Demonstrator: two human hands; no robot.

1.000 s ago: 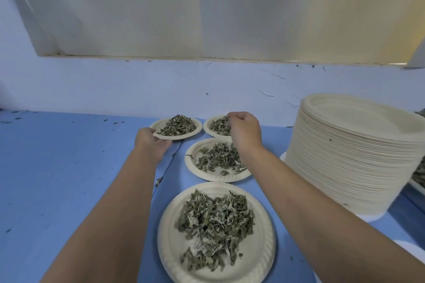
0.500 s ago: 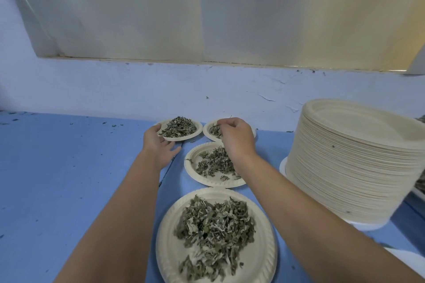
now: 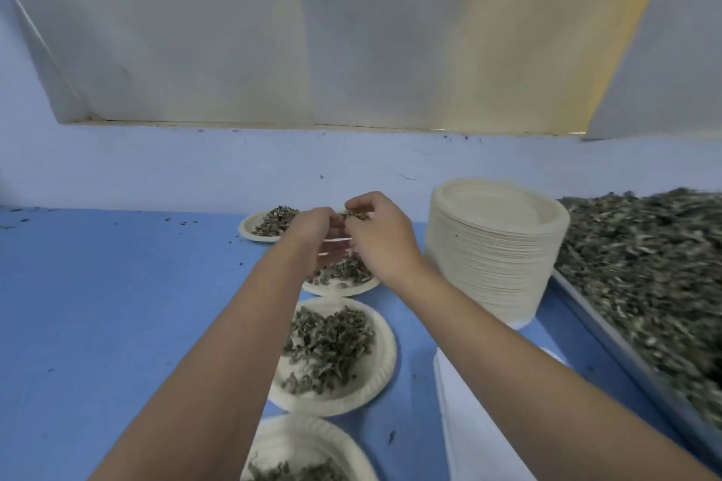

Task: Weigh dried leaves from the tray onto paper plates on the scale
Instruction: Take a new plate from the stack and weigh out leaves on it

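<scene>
Head view: right hand (image 3: 381,236) pinches leaves (image 3: 357,216) above the far plate (image 3: 340,289). Left hand (image 3: 312,226) is close against it, grip unclear. Tray (image 3: 609,332) sits far right. Suggest small pinches, kept over the plate.

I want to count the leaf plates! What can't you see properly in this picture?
Head view:
- Plate under the hands: half hidden by the left hand and right hand.
- Nearest plate: cut off by the bottom edge.
- Tray: blurred, runs off the right edge.
- White thing: crossed by the right forearm; whether it is the scale is unclear.
- Left hand's fingers: turned away, grip unclear.
</scene>
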